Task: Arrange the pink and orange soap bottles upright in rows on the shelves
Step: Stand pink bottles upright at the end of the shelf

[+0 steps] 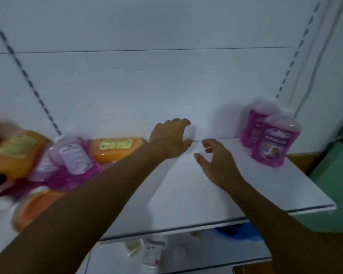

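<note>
While you reach over the white shelf (216, 186), your left hand (169, 140) and right hand (214, 157) hover with fingers loosely spread, holding nothing. Two pink plastic soap bottles (273, 143) stand upright at the shelf's right rear. Orange and pink bottles (73, 155) lie toppled in a blurred heap at left.

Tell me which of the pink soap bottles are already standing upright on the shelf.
The two pink bottles at the shelf's right end, one behind the other. The pink ones in the left pile lie on their sides among orange bottles.
</note>
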